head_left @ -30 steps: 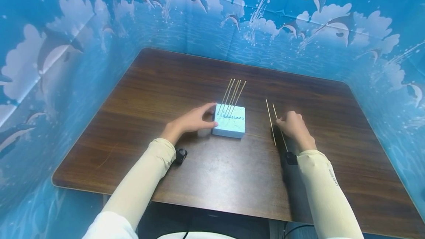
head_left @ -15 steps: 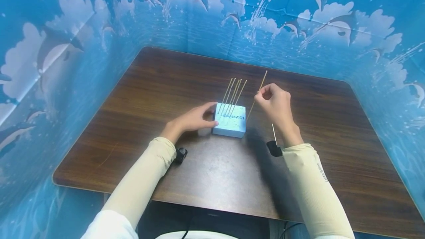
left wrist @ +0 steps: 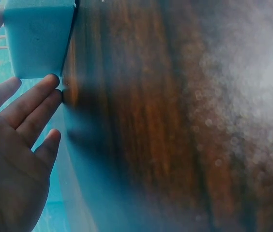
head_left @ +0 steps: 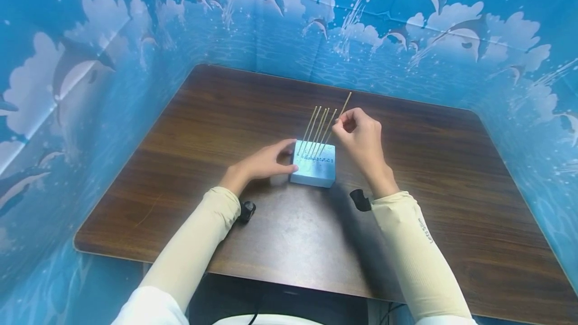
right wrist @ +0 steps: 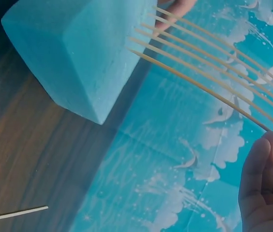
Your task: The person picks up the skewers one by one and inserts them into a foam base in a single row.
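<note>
A pale blue foam block [head_left: 313,178] lies on the table, with several thin wooden skewers [head_left: 315,129] standing in a slanted row in its top. My left hand [head_left: 259,163] holds the block at its left end, thumb on the near side and fingertips against the far side, as the left wrist view shows. Between thumb and fingertips, my right hand [head_left: 363,139] pinches another skewer [right wrist: 199,86] by its upper part. This skewer's pointed tip is at the block's top beside the row; whether it has entered the foam I cannot tell.
One loose skewer [right wrist: 15,213] lies on the brown wooden table [head_left: 203,114]; in the head view the right arm hides it. A blue dolphin-print cloth [head_left: 280,49] surrounds the table's back and sides.
My right hand has picked up a skewer from the table, raised it upright and carried it left to the block. The left hand has stayed on the block.
</note>
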{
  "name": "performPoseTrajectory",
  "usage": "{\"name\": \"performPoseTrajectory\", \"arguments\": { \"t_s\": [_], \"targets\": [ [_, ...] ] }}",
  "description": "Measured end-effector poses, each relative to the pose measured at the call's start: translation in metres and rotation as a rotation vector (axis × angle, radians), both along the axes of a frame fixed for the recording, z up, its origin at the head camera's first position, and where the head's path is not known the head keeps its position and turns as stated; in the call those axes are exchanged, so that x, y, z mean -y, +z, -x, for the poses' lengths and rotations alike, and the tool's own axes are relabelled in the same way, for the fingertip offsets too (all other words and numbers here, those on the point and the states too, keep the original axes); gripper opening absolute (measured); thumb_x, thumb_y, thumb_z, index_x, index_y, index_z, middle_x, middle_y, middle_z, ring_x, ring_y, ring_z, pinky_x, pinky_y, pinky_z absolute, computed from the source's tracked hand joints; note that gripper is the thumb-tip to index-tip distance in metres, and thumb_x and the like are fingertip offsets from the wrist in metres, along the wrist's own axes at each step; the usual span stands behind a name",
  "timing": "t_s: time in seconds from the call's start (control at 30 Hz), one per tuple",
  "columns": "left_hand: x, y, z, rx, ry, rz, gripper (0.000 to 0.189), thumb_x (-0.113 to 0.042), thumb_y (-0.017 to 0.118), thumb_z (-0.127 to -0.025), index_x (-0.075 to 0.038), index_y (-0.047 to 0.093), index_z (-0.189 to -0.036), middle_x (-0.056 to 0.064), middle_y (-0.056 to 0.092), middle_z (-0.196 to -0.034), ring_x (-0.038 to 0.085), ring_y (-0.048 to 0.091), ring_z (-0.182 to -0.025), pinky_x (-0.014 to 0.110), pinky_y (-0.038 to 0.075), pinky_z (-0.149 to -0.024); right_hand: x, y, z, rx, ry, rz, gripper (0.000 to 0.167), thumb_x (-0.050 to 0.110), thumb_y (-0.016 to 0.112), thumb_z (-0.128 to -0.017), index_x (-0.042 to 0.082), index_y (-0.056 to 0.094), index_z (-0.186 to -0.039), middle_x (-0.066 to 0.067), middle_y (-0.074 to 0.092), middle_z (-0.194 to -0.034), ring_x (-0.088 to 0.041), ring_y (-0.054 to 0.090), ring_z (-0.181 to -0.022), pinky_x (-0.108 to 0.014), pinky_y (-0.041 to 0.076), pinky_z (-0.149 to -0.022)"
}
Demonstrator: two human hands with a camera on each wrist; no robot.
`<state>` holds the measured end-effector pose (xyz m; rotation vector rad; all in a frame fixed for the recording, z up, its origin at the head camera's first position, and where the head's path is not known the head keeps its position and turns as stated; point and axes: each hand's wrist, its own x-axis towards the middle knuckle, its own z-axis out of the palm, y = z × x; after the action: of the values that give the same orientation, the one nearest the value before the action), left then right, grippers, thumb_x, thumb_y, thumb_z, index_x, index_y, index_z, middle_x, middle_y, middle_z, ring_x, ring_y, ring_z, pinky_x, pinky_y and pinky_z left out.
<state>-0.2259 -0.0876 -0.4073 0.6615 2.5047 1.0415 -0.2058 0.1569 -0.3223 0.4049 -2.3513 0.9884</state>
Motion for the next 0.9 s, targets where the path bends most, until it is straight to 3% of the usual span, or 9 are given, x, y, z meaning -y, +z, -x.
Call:
{"name": "performPoseTrajectory", "arguments": {
  "t_s": [0.4,0.9],
  "targets": [
    [-0.002,0.0,0.001,0.009,0.01,-0.008,0.09,-0.052,0.068,-0.088,-0.021,0.021,-0.159,0.009,0.042,-0.155,0.027,0.037,-0.144,0.052,0.028,-0.118,0.003,-0.019,-0.002,0.104,0.062,-0.022,0.003,0.001,0.061,-0.083,0.001,0.061,-0.085,-0.01,0.066,-0.076,-0.019,0.06,-0.068,-0.026,0.048,-0.062],
    [-0.003,-0.002,0.001,-0.002,0.022,0.007,0.09,-0.054,0.067,-0.088,-0.023,0.022,-0.159,0.007,0.043,-0.154,0.025,0.038,-0.143,0.051,0.029,-0.118,0.0,-0.023,-0.005,0.088,0.113,-0.035,0.002,0.001,0.061,-0.086,0.002,0.06,-0.085,-0.008,0.064,-0.076,-0.017,0.058,-0.068,-0.025,0.049,-0.062]
  ]
}}
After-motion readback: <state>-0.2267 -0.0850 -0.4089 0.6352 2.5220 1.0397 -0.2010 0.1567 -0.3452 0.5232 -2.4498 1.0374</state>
